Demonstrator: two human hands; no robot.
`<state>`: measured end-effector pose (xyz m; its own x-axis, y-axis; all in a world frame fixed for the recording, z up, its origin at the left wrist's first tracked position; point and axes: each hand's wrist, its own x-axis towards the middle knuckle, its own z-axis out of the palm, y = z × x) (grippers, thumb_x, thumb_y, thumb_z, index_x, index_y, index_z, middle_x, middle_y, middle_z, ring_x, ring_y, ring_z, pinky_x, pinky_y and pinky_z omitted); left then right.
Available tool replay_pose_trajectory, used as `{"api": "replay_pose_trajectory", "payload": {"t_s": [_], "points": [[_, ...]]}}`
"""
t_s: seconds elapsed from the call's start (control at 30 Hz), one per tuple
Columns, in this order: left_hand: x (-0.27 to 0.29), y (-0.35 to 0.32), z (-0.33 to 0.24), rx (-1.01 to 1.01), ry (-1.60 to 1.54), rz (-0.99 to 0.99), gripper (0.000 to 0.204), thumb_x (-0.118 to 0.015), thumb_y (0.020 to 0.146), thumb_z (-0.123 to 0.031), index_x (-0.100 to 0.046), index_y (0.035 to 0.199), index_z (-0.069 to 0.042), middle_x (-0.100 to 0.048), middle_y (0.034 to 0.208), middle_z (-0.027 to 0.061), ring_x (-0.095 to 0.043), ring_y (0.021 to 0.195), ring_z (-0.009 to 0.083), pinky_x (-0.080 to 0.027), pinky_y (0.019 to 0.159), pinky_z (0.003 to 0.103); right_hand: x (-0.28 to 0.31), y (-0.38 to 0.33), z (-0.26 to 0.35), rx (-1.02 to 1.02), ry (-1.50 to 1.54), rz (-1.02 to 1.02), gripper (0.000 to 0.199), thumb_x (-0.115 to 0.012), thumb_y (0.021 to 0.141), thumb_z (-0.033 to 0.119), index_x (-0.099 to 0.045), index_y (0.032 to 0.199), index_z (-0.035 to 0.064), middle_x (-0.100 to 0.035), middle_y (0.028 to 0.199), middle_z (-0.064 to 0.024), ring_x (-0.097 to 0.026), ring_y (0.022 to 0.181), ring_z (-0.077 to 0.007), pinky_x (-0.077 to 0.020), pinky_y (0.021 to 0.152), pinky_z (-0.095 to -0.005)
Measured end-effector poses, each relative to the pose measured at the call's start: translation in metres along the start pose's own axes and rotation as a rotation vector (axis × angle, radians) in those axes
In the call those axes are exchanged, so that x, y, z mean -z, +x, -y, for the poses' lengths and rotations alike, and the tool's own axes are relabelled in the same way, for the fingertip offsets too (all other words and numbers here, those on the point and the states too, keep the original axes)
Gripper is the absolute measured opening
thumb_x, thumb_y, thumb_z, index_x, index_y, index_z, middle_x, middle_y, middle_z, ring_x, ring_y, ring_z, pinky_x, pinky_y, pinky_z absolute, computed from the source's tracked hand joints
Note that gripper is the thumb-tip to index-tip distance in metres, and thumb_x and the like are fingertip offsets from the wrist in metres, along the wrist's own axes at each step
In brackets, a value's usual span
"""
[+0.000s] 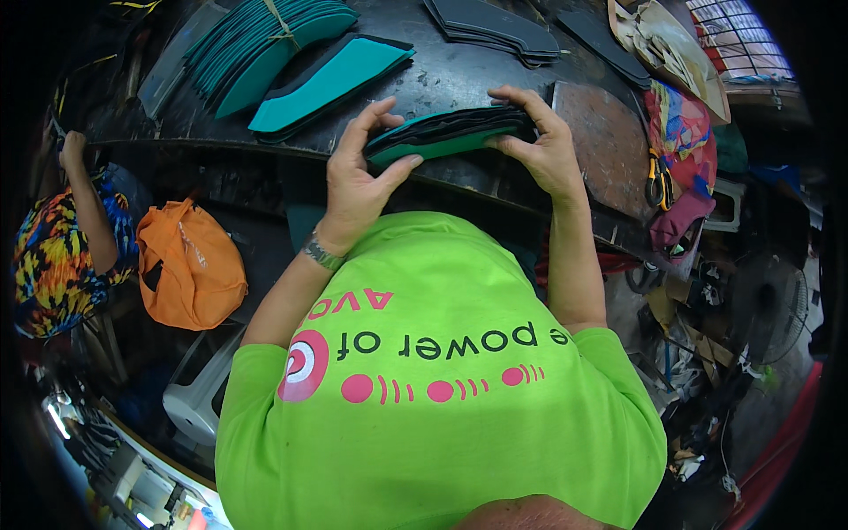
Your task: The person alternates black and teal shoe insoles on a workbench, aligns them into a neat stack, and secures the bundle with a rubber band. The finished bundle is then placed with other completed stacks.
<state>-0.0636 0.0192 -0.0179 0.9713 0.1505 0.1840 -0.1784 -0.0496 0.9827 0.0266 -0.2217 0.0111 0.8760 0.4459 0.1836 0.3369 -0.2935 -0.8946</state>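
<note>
Between my two hands, at the near edge of the dark table, is a stack of green and black cut sheet pieces [442,138], held on edge and slightly bowed. My left hand [360,172] grips its left end, with the thumb on the near side and the fingers at the far side. My right hand [546,146] has the right end, thumb beneath and fingers curled over the top. Just beyond lies a smaller pile of teal and black pieces [331,84]. Farther left is a thick teal bundle [256,53] tied with a band.
Dark grey cut pieces [495,34] lie at the far side. A worn brown board [601,146] is on the right, with yellow-handled scissors [654,181] at its edge. An orange bag [193,269] hangs left, near another person's patterned sleeve [62,252]. A fan [768,309] stands right.
</note>
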Motion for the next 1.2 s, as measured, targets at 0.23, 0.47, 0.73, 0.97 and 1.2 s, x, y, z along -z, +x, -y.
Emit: {"api": "replay_pose_trajectory", "payload": {"t_s": [0.23,0.47,0.73,0.97,1.2], "points": [[0.000,0.013,0.000,-0.249,0.140,-0.035,0.072,-0.086,0.075,-0.006,-0.054,0.139,-0.007,-0.057,0.131,0.0098,-0.058,0.119,0.0222,-0.047,0.104,0.034,0.003,0.000,-0.001,0.055,-0.001,-0.064,0.077,-0.078,0.070,-0.002,-0.055,0.142,0.0107,-0.063,0.120,-0.0047,-0.058,0.115,-0.0165,-0.0445,0.103,-0.0321],[0.006,0.005,-0.004,-0.184,0.302,0.042,0.079,-0.085,0.075,-0.007,-0.049,0.145,-0.006,-0.050,0.140,0.0103,-0.050,0.132,0.0248,-0.041,0.112,0.036,-0.006,-0.002,-0.007,-0.030,-0.032,-0.039,0.096,-0.073,0.068,0.001,-0.037,0.156,0.0126,-0.053,0.141,-0.0123,-0.051,0.131,-0.0244,-0.0357,0.115,-0.0368],[0.003,0.005,-0.012,-0.282,0.650,0.107,0.087,-0.083,0.075,-0.008,-0.041,0.151,-0.009,-0.048,0.136,0.0145,-0.049,0.123,0.0330,-0.040,0.109,0.044,-0.007,-0.006,-0.008,0.033,-0.178,0.017,0.087,-0.050,0.073,-0.003,-0.031,0.157,0.0084,-0.048,0.148,-0.0186,-0.043,0.142,-0.0324,-0.0278,0.120,-0.0404],[0.001,0.001,-0.017,-0.377,0.845,0.208,0.084,-0.073,0.081,-0.002,-0.034,0.154,-0.008,-0.048,0.132,0.0145,-0.046,0.123,0.0349,-0.034,0.112,0.049,-0.005,-0.005,-0.013,0.132,-0.162,0.054,0.081,-0.049,0.080,-0.003,-0.027,0.158,0.0061,-0.046,0.148,-0.0208,-0.041,0.140,-0.0359,-0.0273,0.121,-0.0429],[0.016,0.013,-0.035,-0.281,0.658,0.215,0.068,-0.064,0.088,0.000,-0.039,0.151,-0.006,-0.052,0.131,0.0194,-0.052,0.121,0.0364,-0.043,0.105,0.043,0.007,0.010,-0.001,0.034,-0.290,0.118,0.064,-0.058,0.094,0.007,-0.037,0.154,0.0057,-0.051,0.144,-0.0210,-0.047,0.135,-0.0347,-0.0337,0.116,-0.0401]]}}
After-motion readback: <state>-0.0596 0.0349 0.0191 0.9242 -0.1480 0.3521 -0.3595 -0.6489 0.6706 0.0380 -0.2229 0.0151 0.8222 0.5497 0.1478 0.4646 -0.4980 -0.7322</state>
